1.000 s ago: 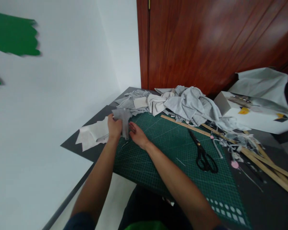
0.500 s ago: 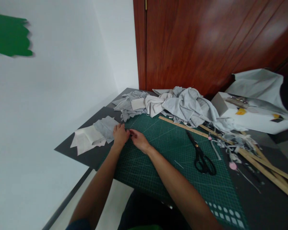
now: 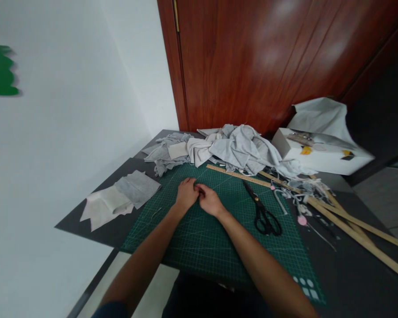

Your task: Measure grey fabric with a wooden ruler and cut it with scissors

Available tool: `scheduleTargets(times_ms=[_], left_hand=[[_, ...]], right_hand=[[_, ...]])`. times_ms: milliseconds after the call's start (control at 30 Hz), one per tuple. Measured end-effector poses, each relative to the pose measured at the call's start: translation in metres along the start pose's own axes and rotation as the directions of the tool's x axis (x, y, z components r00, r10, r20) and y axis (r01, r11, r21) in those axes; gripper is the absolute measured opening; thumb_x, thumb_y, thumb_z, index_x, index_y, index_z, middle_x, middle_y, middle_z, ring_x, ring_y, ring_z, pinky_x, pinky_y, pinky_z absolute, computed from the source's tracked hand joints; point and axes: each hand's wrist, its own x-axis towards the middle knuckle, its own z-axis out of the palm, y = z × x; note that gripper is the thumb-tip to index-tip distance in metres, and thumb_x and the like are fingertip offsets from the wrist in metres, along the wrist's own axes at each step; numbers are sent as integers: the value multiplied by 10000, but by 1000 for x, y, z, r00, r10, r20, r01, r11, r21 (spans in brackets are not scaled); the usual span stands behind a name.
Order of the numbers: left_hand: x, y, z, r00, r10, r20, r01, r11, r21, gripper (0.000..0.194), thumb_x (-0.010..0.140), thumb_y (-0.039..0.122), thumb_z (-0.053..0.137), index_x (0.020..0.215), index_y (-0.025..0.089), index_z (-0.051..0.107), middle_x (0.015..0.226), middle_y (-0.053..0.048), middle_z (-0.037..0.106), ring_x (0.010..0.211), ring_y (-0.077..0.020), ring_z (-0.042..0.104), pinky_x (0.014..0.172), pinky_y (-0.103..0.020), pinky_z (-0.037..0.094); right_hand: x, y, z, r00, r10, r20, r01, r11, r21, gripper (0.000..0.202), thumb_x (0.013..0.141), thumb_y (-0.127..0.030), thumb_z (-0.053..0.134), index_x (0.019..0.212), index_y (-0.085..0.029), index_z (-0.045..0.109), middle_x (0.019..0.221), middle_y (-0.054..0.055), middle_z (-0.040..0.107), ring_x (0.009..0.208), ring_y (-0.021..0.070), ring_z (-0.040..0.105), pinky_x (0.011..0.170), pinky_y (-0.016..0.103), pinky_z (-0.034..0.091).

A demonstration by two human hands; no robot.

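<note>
We bring both hands together over the green mat (image 3: 202,247), with the left hand (image 3: 186,194) and the right hand (image 3: 210,201) touching or nearly touching at the fingertips. Our fingers curl inward on both hands; we cannot tell whether anything is pinched between them. To our left, a grey cloth (image 3: 139,187) lies flat, partly over a white cloth (image 3: 101,205) on the dark table (image 3: 119,227), its right edge by the mat. A pale thread (image 3: 156,213) lies on the mat, near our left forearm. To our right, the black scissors (image 3: 258,204) rest on the mat, their blades pointing away from us. Beyond them lies a wooden ruler (image 3: 227,172), just in front of a heap of crumpled fabric (image 3: 235,150). A white box (image 3: 325,154) stands at the far right.
</note>
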Motion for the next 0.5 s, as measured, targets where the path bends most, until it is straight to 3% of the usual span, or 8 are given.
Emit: scheduleTargets(times_ms=[167, 367, 500], left_hand=[[11, 31, 24, 995, 95, 30, -90, 987, -135, 413, 868, 70, 564, 1235, 165, 727, 1279, -155, 708, 1247, -285, 635, 1140, -439, 450], [22, 64, 50, 988, 151, 24, -137, 945, -296, 310, 845, 42, 591, 1068, 171, 763, 1137, -135, 733, 1152, -270, 668, 1117, -419, 471], [40, 84, 61, 999, 29, 37, -1, 811, -585, 280, 775, 3, 653, 967, 177, 760, 1078, -111, 748, 1088, -255, 685, 1113, -414, 469]], right_hand=[[-19, 16, -47, 985, -164, -56, 144, 954, -265, 566, 774, 31, 480, 1244, -185, 710, 1260, 115, 744, 1204, 239, 695, 1139, 438, 518], [-30, 39, -90, 964, -223, -147, 137, 886, -443, 617, 762, 22, 451, 1333, -98, 652, 1323, 203, 704, 1268, 280, 668, 1150, 485, 514], [-36, 51, -113, 946, -224, -234, 81, 862, -500, 586, 773, 9, 456, 1315, -82, 661, 1303, 219, 708, 1262, 300, 673, 1159, 504, 505]])
